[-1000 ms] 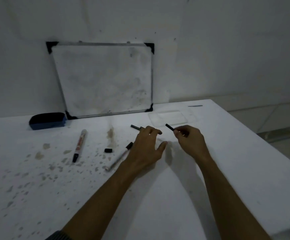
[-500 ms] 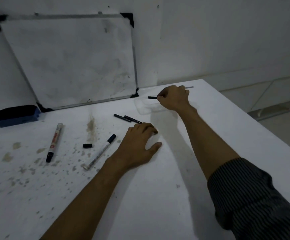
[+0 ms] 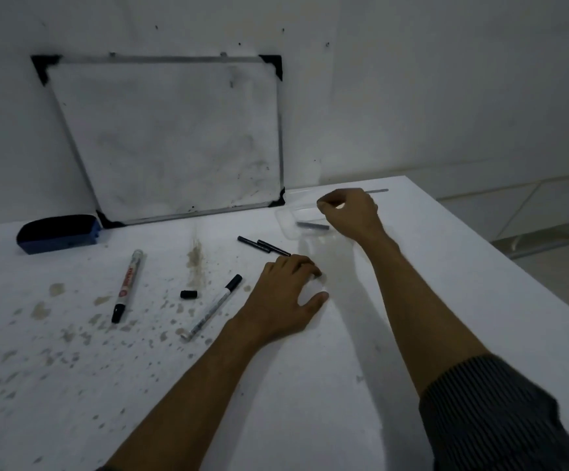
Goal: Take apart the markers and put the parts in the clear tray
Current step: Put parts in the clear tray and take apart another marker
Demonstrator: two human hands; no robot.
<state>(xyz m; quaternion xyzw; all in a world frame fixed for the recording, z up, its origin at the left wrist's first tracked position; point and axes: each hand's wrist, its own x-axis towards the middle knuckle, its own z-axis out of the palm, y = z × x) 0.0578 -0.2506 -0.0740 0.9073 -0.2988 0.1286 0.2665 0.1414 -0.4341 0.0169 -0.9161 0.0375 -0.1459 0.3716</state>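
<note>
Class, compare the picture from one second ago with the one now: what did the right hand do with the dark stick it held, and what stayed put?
The right hand carried the dark stick away from the body to the clear tray and let go; it now lies inside. The left hand stayed flat on the table. The two markers, the small black cap and the two black sticks beside the tray did not move.

Left hand [image 3: 284,297]: palm down, near centre, fingers curled under at the tips, thumb splayed right; forearm bare, running back to the near left. Right hand [image 3: 349,212]: reached far right, raised, fingers loosely curled with tips pinched toward thumb, holding nothing visible. Right forearm bare; striped sleeve [image 3: 500,413] pushed up near elbow.
</note>
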